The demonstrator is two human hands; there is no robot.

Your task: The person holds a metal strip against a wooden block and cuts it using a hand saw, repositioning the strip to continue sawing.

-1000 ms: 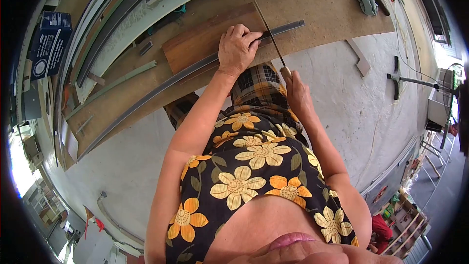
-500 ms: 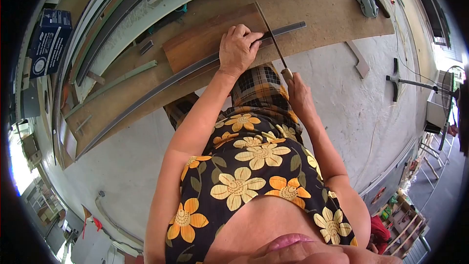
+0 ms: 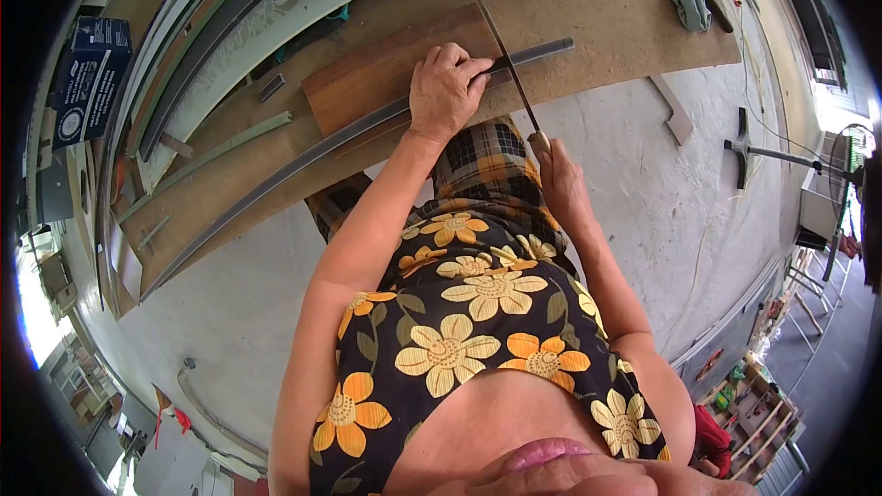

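My left hand (image 3: 445, 92) presses down on a long grey strip (image 3: 542, 51), its fingers closed over it. Beneath the strip lies a brown wooden board (image 3: 367, 64). My right hand (image 3: 563, 182) is wrapped round the light handle of a thin-bladed hand saw (image 3: 520, 92). The saw's blade crosses the strip just to the right of my left fingertips, along the board's right end. Whether the blade has cut into the strip I cannot make out. Towards the lower left, the strip curves away across the workbench.
The brown workbench (image 3: 606, 28) carries a short grey offcut (image 3: 272, 86) and a pale green strip (image 3: 220, 154). Long curved strips (image 3: 211, 46) are stacked at the left, beside a dark blue box (image 3: 92, 83). A grey cloth (image 3: 687, 2) lies top right. A fan (image 3: 841, 170) stands at the right.
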